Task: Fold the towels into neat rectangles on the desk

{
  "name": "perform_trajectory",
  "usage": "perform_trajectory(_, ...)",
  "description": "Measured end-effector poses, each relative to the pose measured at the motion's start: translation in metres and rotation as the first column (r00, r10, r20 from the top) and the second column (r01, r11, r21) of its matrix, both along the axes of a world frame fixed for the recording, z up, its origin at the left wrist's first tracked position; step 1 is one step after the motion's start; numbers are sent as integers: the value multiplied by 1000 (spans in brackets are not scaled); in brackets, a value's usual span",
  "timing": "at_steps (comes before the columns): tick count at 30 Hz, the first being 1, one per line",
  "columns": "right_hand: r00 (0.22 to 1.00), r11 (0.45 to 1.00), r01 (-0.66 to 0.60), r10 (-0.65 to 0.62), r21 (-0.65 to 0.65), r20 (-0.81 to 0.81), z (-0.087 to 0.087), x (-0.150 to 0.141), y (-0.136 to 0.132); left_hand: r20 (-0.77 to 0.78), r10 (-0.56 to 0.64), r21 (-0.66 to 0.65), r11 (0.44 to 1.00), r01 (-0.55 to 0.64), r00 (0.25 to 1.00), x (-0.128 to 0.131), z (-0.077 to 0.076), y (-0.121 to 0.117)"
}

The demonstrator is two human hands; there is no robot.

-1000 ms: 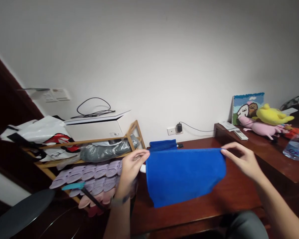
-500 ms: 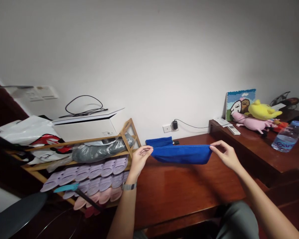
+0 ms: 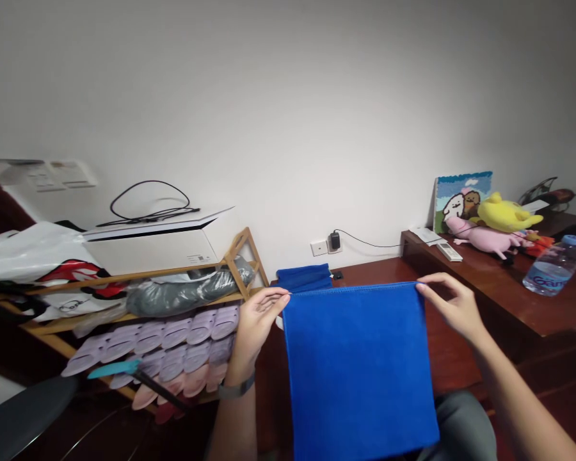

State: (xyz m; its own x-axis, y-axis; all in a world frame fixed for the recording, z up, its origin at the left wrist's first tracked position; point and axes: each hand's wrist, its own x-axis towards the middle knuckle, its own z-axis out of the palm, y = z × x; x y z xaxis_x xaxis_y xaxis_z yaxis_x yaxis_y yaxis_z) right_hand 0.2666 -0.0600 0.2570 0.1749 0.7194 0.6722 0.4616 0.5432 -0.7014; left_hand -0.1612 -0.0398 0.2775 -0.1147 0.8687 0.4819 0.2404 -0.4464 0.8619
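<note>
Left hand [image 3: 258, 330] and right hand [image 3: 448, 307] each pinched an upper corner of a blue microfibre towel [image 3: 360, 371], both grips closed on the hem. Towel hung spread over the wooden worktop [image 3: 374, 272]; folded blue cloth [image 3: 303, 277] lay beyond.

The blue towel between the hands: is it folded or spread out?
Spread out: the blue cloth towel hangs flat and wide, no fold showing, its top edge pinched by the left hand and right hand.

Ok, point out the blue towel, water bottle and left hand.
Blue towel [image 3: 360, 371], head view, middle of the hanging cloth.
Water bottle [image 3: 552, 273], head view, middle of its body.
Left hand [image 3: 256, 333], head view, middle of the hand.
</note>
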Motion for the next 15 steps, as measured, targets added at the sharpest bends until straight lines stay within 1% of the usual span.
perform_trajectory(2,999,995,-38,38,-96,-7,-30,-6,37,-57,0,-29,1000,-2,998,-3,-34,31)
perform_trajectory(4,999,979,-35,37,-199,5,-61,-18,79,-148,41,-45,998,-48,988,0,-69,65)
perform_trajectory(6,997,948,48,-29,-315,65,-90,-36,116,-212,92,-47,993,-104,973,9,-101,92)
perform_trajectory(8,990,922,125,-93,-367,103,-117,-56,136,-259,143,-34,987,-157,955,23,-129,105)
perform_trajectory(10,982,903,179,-143,-391,119,-147,-78,137,-305,168,-20,983,-182,937,39,-158,101)
perform_trajectory(11,978,893,202,-159,-402,137,-164,-89,130,-336,160,-14,984,-175,928,47,-174,95)
perform_trajectory(13,964,870,240,-161,-431,212,-202,-109,107,-446,112,-3,992,-127,888,60,-210,77)
perform_trajectory(14,938,855,279,-144,-437,316,-222,-118,94,-555,80,11,996,-89,828,65,-229,68)
perform_trajectory(15,900,834,321,-121,-449,420,-241,-126,81,-657,46,10,999,-52,752,68,-247,59)
